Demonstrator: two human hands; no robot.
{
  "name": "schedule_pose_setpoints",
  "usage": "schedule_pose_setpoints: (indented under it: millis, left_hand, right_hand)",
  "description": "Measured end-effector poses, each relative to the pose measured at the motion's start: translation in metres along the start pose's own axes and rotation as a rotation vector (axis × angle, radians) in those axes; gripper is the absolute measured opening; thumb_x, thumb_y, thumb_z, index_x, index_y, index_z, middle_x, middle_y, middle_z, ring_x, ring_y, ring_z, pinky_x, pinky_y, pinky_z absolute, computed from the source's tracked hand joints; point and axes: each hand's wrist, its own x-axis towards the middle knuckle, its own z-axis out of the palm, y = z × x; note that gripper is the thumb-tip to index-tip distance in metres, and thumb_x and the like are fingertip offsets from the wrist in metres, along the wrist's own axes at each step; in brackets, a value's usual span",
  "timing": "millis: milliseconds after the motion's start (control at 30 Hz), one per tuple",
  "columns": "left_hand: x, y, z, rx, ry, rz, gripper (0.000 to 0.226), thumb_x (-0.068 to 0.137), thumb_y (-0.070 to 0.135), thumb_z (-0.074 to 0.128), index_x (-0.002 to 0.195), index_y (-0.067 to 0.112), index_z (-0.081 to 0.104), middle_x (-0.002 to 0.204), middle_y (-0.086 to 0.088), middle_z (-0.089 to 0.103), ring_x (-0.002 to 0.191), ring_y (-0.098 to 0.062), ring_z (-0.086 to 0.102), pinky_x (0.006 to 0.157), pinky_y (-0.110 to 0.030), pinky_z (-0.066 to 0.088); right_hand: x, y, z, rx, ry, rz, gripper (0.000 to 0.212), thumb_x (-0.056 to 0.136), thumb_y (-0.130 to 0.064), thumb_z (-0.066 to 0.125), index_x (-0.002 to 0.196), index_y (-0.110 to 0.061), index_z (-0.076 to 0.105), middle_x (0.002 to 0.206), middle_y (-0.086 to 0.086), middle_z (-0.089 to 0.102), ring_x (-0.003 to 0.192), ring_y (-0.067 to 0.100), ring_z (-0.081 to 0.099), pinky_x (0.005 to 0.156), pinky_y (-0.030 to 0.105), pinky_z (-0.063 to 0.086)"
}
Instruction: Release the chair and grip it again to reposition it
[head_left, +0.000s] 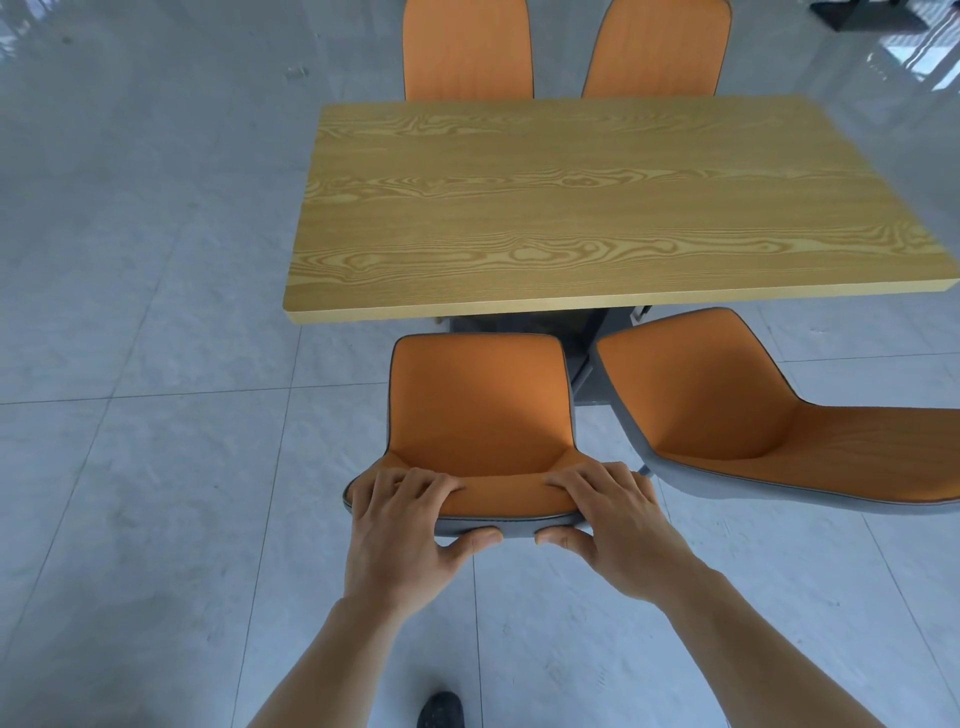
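A gray tile floor (156, 364) holds 1 wooden desk (597, 208) and 4 orange chairs. Both hands, left hand (400, 525) and right hand (618, 525), grip the near chair (478, 405) by its back.

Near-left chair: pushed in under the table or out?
Out. The chair, gripped at its backrest by left hand and right hand, shows its whole seat short of the table edge.

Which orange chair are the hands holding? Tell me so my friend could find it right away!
Find the big wooden table with orange chairs on both long sides. On the near side stand two chairs; take the chair on the left, facing the table squarely. It is the only one gripped along the top of its backrest by the left hand and right hand; its neighbour chair is turned askew and untouched.
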Motion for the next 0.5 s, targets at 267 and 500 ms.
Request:
schedule_pose_setpoints:
  millis: [267,500]
  left_hand:
    - [0.000,-0.004,0.001,0.003,0.005,0.020,0.065,0.076,0.095,0.042,0.109,0.043,0.064,0.109,0.021,0.060,0.112,-0.019,0.052,0.096,-0.040,0.035]
    - [-0.001,-0.004,-0.005,0.039,-0.057,0.003,0.074,0.075,0.095,0.041,0.120,0.040,0.061,0.120,0.019,0.059,0.121,-0.021,0.049,0.102,-0.040,0.033]
  right_hand:
    - [-0.003,-0.005,0.003,-0.012,0.013,0.026,0.077,0.087,-0.091,0.022,0.137,-0.039,0.048,0.131,-0.016,0.049,0.124,0.018,0.042,0.109,0.043,0.036]
    - [-0.008,-0.011,0.001,-0.099,-0.019,0.079,0.086,0.084,-0.092,0.018,0.149,-0.039,0.038,0.148,-0.010,0.045,0.141,0.024,0.036,0.122,0.054,0.022]
